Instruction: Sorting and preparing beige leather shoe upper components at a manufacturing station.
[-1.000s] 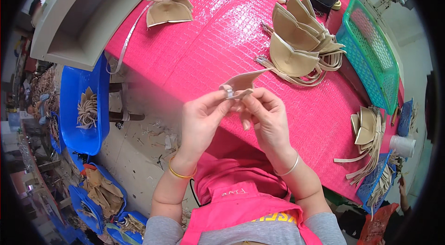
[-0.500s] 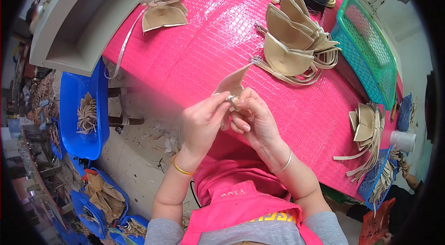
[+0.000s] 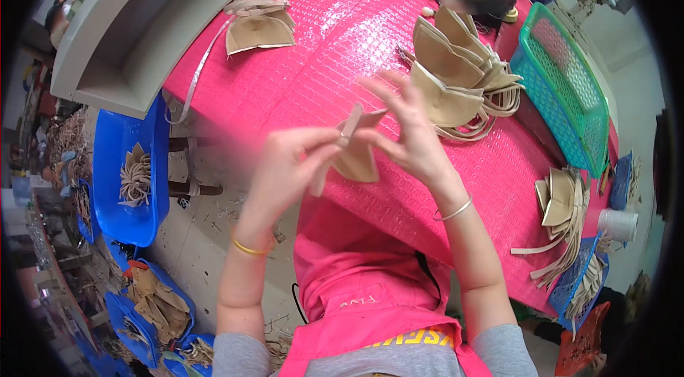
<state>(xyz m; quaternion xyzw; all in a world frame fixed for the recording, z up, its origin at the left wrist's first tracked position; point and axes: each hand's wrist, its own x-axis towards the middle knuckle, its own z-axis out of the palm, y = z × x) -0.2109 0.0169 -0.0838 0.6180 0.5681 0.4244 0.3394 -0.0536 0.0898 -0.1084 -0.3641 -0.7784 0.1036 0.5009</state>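
The left hand (image 3: 288, 163) and the right hand (image 3: 406, 138) are both pinching one beige leather piece (image 3: 356, 152) with thumb and fingertips, other right fingers spreading open. The piece is hanging above the near edge of the pink table (image 3: 313, 70). Both forearms are rising from below.

A pink table (image 3: 299, 63) fills the middle; blue bins (image 3: 135, 163) stand on the littered floor (image 3: 206, 234).
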